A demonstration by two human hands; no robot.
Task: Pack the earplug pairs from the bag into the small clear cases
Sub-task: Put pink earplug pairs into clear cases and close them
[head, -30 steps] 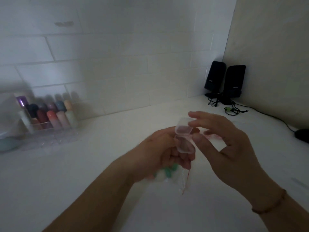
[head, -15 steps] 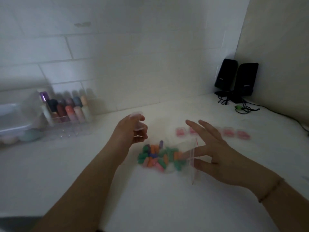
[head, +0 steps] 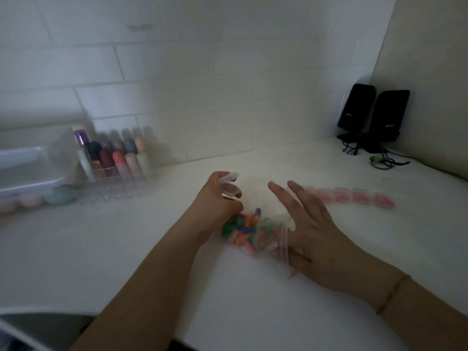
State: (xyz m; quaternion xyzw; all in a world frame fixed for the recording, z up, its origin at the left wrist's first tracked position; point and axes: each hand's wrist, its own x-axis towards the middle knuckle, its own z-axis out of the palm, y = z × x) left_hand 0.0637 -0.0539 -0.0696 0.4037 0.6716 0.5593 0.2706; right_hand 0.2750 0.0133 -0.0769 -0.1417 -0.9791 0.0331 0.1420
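1. While the left hand (head: 215,198) hovers over the middle of the white desk (head: 126,249), its curled fingers hold a small clear case (head: 229,184) with the hinged lid flipped up; whether anything lies inside the case cannot be told.
2. Just below that hand, a clear zip bag (head: 263,236) lies flat on the desk, with its pink-striped mouth turned to the right.
3. Inside the bag sits a heap of earplugs (head: 240,228) in green, orange, pink and purple, bunched toward its left end, under the heel of the left hand.
4. The right hand (head: 311,231) is spread wide, fingers straight and apart, and grips nothing; its lower fingers lie at the bag's mouth, though blur hides whether they touch the plastic.
5. Beyond the right hand's fingertips, a row of filled cases (head: 354,196) with pink contents runs toward the right edge of the desk, side by side.
6. At the back left, against the tiled wall, a clear organiser (head: 119,183) holds coloured tubes upright, and a clear lidded box (head: 27,173) stands beside it.
7. In the back right corner stand two black speakers (head: 372,115), with a tangle of cable (head: 382,162) lying in front of them.
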